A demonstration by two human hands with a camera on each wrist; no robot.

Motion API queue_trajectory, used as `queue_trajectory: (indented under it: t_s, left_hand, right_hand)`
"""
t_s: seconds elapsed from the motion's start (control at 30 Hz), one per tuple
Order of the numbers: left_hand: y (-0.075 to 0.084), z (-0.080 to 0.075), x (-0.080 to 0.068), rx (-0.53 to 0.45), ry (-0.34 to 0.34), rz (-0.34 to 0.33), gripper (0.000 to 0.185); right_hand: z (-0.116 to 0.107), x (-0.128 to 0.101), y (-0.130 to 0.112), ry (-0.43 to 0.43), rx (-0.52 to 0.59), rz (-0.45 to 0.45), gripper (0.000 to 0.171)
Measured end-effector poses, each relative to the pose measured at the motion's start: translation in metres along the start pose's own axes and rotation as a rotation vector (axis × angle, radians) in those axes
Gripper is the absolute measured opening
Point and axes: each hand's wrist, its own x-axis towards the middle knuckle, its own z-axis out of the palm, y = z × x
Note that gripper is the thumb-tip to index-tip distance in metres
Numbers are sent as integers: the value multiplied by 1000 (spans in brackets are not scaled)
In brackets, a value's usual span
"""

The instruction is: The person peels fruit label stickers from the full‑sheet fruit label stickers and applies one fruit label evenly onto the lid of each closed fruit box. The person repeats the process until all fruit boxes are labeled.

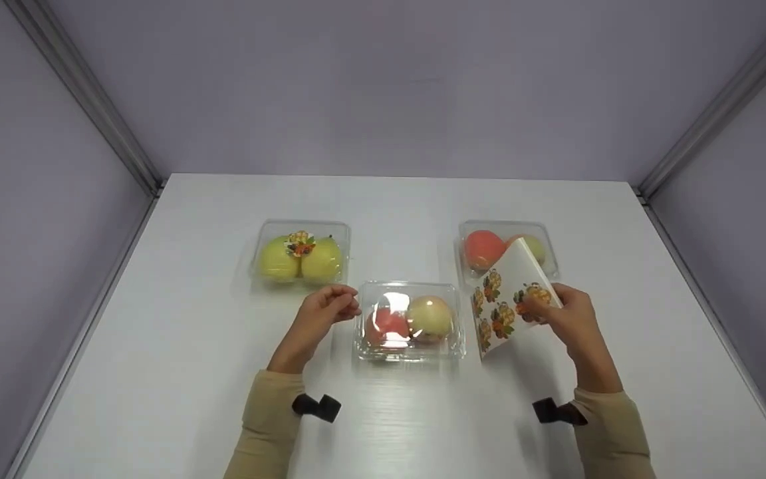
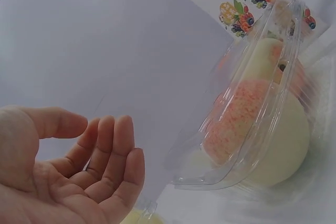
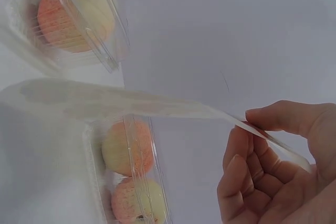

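Note:
Three clear plastic boxes of fruit stand on the white table (image 1: 177, 346). The left box (image 1: 300, 256) holds two yellow-green fruits and has a fruit sticker (image 1: 300, 243) on its lid. The middle box (image 1: 409, 320) (image 2: 252, 114) holds a red and a pale fruit. My left hand (image 1: 343, 306) (image 2: 110, 129) hovers just left of it, fingers loosely curled and holding nothing. My right hand (image 1: 536, 307) (image 3: 247, 129) pinches a white sticker sheet (image 1: 506, 299) (image 3: 105, 100) with several fruit stickers, tilted up on edge. The sheet partly hides the right box (image 1: 489, 246).
Grey walls close in the table at the back and on both sides, with metal rails along the corners. The table's front strip near my sleeves (image 1: 270, 426) carries nothing. The boxes lie about mid-table.

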Motion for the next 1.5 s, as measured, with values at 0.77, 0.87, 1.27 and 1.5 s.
queue_trajectory:
  t_s: [0.77,0.87,1.27,1.5]
  left_hand:
    - [0,22,-2,0,-69,11,20]
    - [2,25,-2,0,-85,11,21]
    - [4,40,-1,-26,-163,16,20]
    - [6,49,2,-24,-161,34,21]
  right_hand:
    - [1,-9,-25,94,107,-60,40]
    - [1,-11,-29,106,149,-80,39]
    - [1,-15,-42,110,291,-143,22]
    - [0,-17,-47,100,298,-158,20]
